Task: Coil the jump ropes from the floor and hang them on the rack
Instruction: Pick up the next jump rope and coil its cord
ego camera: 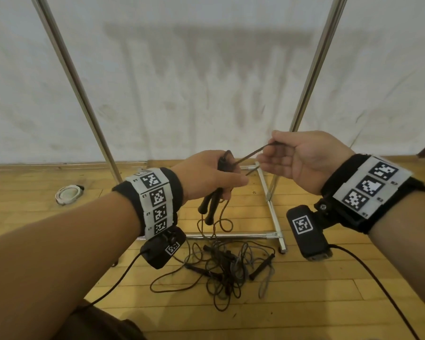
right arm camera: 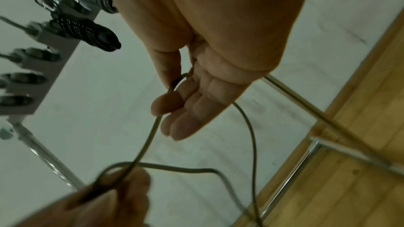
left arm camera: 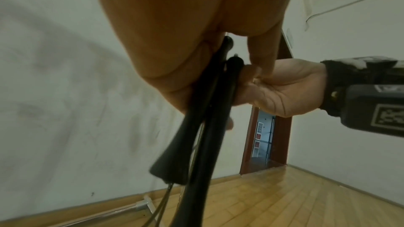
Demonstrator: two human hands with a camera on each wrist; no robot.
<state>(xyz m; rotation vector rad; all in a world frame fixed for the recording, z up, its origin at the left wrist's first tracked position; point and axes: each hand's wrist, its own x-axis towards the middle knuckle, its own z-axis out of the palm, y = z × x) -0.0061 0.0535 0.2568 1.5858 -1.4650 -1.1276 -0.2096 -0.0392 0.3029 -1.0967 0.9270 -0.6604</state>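
Note:
My left hand (ego camera: 216, 175) grips two black jump-rope handles (ego camera: 210, 204) that point down, with a small loop of brown rope above the fist. In the left wrist view the handles (left arm camera: 196, 127) fill the centre. My right hand (ego camera: 287, 155) pinches the brown rope (ego camera: 250, 154) between thumb and fingers, a short taut stretch running to the left hand. The right wrist view has the rope (right arm camera: 150, 135) passing under the thumb and looping down. Slack rope hangs to a tangled pile of ropes (ego camera: 226, 263) on the wooden floor.
The metal rack's uprights (ego camera: 69, 69) and base bars (ego camera: 268, 192) stand against the white wall ahead. Its hook bar (right arm camera: 32, 68) carries two coiled ropes (right arm camera: 85, 30). A white coiled rope (ego camera: 68, 192) lies on the floor at left. A doorway (left arm camera: 264, 137) opens to the right.

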